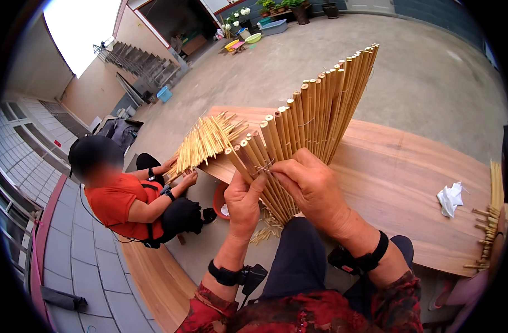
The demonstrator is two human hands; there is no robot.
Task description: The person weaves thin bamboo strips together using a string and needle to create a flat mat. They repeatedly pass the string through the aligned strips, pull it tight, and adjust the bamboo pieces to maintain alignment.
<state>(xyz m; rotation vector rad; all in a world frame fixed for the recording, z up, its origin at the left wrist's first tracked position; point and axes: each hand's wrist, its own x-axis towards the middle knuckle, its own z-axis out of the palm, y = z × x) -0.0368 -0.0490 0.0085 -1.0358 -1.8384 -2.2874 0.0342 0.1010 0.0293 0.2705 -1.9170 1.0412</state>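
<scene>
Left hand (pixel 245 203) grips the stalk mat (pixel 319 114) while right hand (pixel 310 186) pinches thread (pixel 263 168).

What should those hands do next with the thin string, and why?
Maybe pull the thin string snug against the stalk panel: the right hand seems to pinch it, a bit shows between both hands, and the left hand already grips the panel's near end to steady it.

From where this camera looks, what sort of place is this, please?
A courtyard, probably belonging to a house: it has a concrete floor, a staircase at the left, and potted plants along the far side.
</scene>
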